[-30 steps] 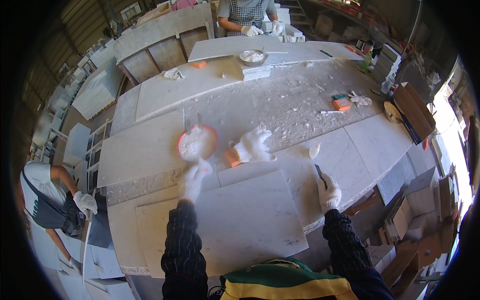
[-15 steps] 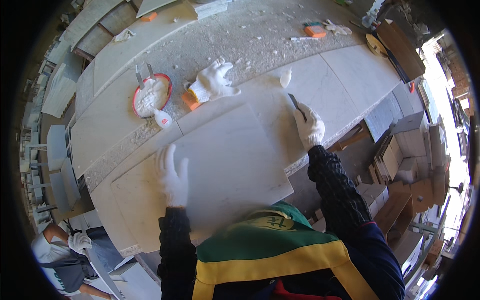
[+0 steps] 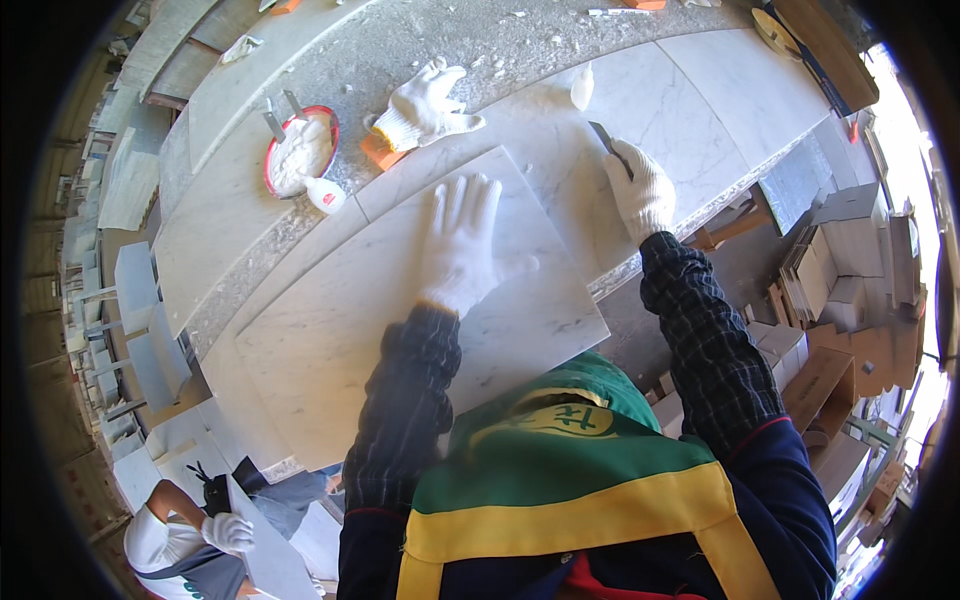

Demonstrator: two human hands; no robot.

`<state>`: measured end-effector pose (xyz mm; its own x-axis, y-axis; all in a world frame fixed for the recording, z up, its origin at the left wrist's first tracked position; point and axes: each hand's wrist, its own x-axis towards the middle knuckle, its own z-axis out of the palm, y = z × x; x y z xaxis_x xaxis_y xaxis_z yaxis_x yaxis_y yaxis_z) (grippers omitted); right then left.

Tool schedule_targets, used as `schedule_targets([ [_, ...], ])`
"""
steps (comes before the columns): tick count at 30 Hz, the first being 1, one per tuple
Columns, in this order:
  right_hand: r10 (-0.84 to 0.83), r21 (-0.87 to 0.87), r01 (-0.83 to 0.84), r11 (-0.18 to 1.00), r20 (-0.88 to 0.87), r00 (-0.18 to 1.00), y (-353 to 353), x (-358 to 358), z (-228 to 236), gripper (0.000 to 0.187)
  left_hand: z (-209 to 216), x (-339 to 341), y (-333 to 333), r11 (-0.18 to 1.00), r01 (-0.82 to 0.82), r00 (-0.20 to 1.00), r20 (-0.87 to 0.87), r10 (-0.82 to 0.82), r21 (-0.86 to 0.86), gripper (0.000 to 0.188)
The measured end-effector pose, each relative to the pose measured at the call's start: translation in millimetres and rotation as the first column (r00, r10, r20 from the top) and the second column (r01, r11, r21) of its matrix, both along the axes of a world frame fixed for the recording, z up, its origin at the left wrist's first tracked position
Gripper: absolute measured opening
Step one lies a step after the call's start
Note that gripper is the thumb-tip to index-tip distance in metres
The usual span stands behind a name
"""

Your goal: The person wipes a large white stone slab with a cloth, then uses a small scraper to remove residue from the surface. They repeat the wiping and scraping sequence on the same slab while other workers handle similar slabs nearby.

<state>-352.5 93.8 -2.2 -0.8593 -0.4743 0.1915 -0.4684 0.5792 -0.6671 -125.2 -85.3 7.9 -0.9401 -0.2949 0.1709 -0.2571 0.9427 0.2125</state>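
My left hand, in a white knit glove, lies flat with fingers spread on a pale, grey-veined marble slab. My gloved right hand grips a scraper with a thin dark blade, over the stone surface right of the slab. A small white bottle stands just beyond the blade. Past the slab's far edge, a loose white glove rests on an orange block. To its left, a red-rimmed bowl holds white paste or powder and two upright metal blades. Another white squeeze bottle leans beside it.
At lower left, another person's gloved hand holds a pale panel. Cardboard boxes stack up at right, below the bench edge. A brown board and round yellow disc sit far right. Grit covers the bench's far strip.
My left hand has slid from the slab's left part to its middle. My right hand keeps its grip on the scraper. The whole view has shifted somewhat.
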Motion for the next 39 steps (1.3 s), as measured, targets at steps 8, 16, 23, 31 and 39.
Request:
schedule_targets([
  [8, 0.02, -0.015, -0.02, 1.0, 0.006, 1.0, 1, 2, 5, 0.036, -4, -29, -16, 0.995, -0.088, 0.987, -0.129, 0.094, 0.05, 0.078],
  [16, 0.038, -0.053, -0.039, 0.998, -0.018, 0.999, 3, 1, 1, 0.034, -4, -1, 20, 1.0, 0.013, 1.0, -0.011, -0.013, -0.009, 0.077],
  [23, 0.029, -0.025, -0.029, 0.999, -0.008, 1.0, 0, 0, -1, 0.035, 0, -9, 60, 0.977, 0.155, 0.981, -0.136, -0.135, 0.15, 0.069],
  [31, 0.003, 0.003, -0.003, 1.0, 0.005, 1.0, -1, 0, 1, 0.036, 1, -13, 88, 0.991, 0.135, 0.991, 0.024, -0.135, -0.005, 0.079],
  [39, 0.02, -0.002, -0.02, 1.0, 0.032, 0.999, 2, 0, 2, 0.037, 8, 24, 67, 0.983, -0.177, 0.983, 0.032, 0.178, -0.045, 0.083],
])
